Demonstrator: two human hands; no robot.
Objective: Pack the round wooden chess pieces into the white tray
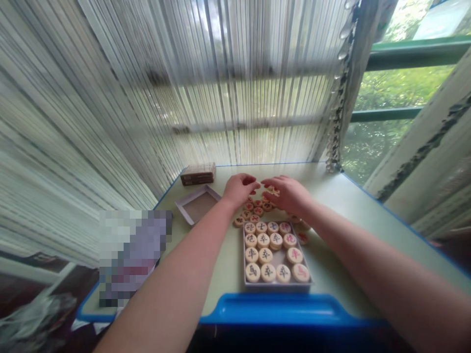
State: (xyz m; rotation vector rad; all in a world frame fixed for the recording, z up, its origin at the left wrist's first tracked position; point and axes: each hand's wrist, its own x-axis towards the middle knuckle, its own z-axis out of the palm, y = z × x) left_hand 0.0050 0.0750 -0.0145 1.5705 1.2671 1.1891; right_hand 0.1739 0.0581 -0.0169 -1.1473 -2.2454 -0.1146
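Observation:
Over the far part of the table, my left hand hovers beside a loose pile of xiangqi pieces. Its fingers are loosely curved, thumb a little apart, and no piece shows in it. Facing it, my right hand is open, with thumb and fingers apart above several pieces; its palm hides part of the pile. Nearer to me stands a shallow box of round wooden pieces in rows, marked with black and red characters. One gap in its third row shows the bare bottom or a lower level.
An upturned shallow box lid lies left of my left hand. Behind it sits a small brown box. A blurred-out purple item is at the left edge. A blue moulded rim borders the table front; string curtains hang behind.

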